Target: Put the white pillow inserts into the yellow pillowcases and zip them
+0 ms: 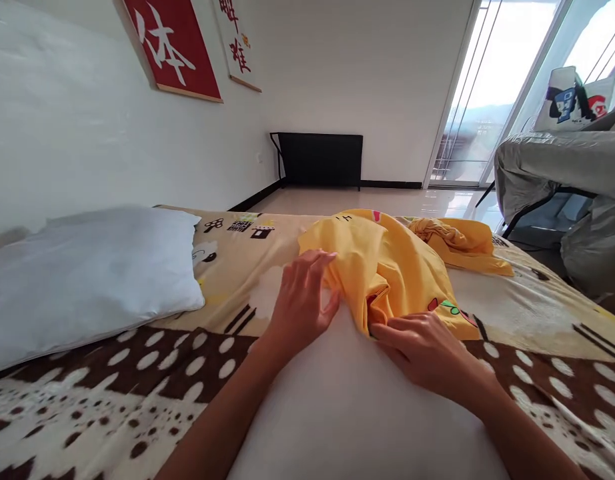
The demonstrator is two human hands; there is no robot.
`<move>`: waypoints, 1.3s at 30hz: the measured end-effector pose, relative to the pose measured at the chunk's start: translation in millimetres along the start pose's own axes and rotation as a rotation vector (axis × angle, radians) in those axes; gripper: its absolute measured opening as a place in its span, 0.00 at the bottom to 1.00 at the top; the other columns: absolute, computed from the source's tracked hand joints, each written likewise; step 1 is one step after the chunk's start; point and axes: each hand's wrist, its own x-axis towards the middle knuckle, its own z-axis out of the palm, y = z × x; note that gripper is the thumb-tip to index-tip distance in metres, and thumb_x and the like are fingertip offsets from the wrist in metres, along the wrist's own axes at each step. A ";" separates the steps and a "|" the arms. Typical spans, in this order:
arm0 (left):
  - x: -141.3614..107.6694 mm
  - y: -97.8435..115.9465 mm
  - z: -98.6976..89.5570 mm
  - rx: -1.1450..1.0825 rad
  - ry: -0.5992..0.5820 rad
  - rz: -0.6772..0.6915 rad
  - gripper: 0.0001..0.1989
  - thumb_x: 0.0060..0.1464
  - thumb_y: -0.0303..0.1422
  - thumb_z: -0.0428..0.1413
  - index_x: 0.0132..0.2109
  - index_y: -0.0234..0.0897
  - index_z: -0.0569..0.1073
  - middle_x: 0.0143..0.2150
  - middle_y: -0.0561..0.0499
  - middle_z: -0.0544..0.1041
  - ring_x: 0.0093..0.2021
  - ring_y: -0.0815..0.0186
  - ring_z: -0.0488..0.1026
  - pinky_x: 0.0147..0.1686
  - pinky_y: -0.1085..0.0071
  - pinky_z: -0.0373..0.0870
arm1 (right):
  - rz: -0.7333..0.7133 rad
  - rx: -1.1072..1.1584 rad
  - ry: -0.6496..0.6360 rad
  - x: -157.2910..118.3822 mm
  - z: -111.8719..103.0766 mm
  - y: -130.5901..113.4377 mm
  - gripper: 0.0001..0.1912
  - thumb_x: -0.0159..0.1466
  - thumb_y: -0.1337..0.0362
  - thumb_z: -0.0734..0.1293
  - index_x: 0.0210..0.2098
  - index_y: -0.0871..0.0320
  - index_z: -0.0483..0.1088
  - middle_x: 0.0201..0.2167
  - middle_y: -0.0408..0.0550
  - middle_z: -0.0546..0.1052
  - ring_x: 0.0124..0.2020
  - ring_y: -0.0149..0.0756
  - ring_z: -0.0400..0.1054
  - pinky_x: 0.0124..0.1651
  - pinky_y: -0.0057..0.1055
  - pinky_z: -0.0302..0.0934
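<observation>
A white pillow [367,413] lies before me, its far end up against a bunched yellow pillowcase [407,260] with a coloured print. My right hand [422,347] is closed on the pillowcase's near edge, where the cloth gathers in folds. My left hand [305,293] rests at the left side of the pillow's far end, next to the cloth. Its thumb and fingers are apart, with nothing seen between them. How much of the pillow lies inside the pillowcase is hidden by the folds.
A second white pillow [97,273] lies at the left on the patterned bedspread [267,280]. Another yellow cloth [457,240], partly knotted, lies at the right. Beyond the bed are a black panel [320,160] by the wall and covered furniture [552,163] at the right.
</observation>
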 end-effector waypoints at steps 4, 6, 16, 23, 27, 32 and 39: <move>-0.5 17.4 -11.4 -0.058 -0.308 0.269 0.34 0.52 0.20 0.48 0.64 0.47 0.53 0.69 0.41 0.49 0.69 0.51 0.44 0.61 0.50 0.47 | -0.102 -0.023 -0.021 -6.9 -2.2 -10.1 0.11 0.65 0.71 0.57 0.40 0.54 0.68 0.24 0.41 0.72 0.23 0.27 0.62 0.29 0.29 0.44; -1.2 19.2 -5.5 -0.182 -0.493 0.287 0.32 0.53 0.22 0.48 0.64 0.46 0.54 0.68 0.43 0.53 0.68 0.55 0.47 0.61 0.53 0.47 | -0.102 -0.015 -0.024 -9.1 -2.8 -12.1 0.13 0.65 0.71 0.57 0.44 0.53 0.68 0.25 0.41 0.73 0.24 0.28 0.63 0.30 0.30 0.45; -6.2 15.3 5.1 -0.074 -0.360 0.268 0.10 0.51 0.21 0.47 0.37 0.38 0.70 0.56 0.41 0.68 0.58 0.55 0.63 0.51 0.55 0.53 | -0.027 0.041 -0.130 -7.5 -10.1 -19.5 0.08 0.67 0.59 0.58 0.36 0.53 0.67 0.26 0.40 0.74 0.27 0.31 0.68 0.29 0.29 0.46; -2.9 14.1 -1.9 -0.092 -0.261 0.390 0.10 0.55 0.21 0.46 0.31 0.37 0.68 0.56 0.44 0.72 0.61 0.62 0.64 0.54 0.61 0.57 | 0.021 0.129 -0.062 -16.1 -23.2 -9.2 0.25 0.67 0.62 0.58 0.63 0.49 0.53 0.33 0.44 0.78 0.33 0.35 0.73 0.34 0.28 0.56; -3.2 12.0 -2.1 -0.129 -0.173 0.368 0.09 0.53 0.21 0.48 0.29 0.37 0.68 0.54 0.43 0.74 0.57 0.61 0.68 0.52 0.62 0.62 | 0.090 0.103 -0.036 -22.4 -32.4 0.2 0.28 0.67 0.60 0.57 0.65 0.46 0.48 0.34 0.43 0.79 0.33 0.36 0.73 0.37 0.30 0.59; -3.7 11.3 -1.9 -0.351 -0.062 0.192 0.09 0.54 0.26 0.50 0.26 0.38 0.67 0.44 0.46 0.79 0.48 0.62 0.74 0.47 0.62 0.66 | 0.116 0.087 -0.038 -23.5 -36.0 3.0 0.24 0.67 0.56 0.58 0.62 0.46 0.56 0.31 0.43 0.79 0.34 0.36 0.73 0.39 0.30 0.60; -0.5 3.6 -3.7 -1.064 -0.075 -0.334 0.21 0.51 0.31 0.55 0.22 0.39 0.49 0.19 0.53 0.71 0.28 0.65 0.73 0.34 0.66 0.69 | 0.134 0.032 -0.009 -25.7 -38.3 9.2 0.27 0.66 0.60 0.59 0.64 0.44 0.52 0.33 0.42 0.79 0.33 0.36 0.73 0.37 0.30 0.61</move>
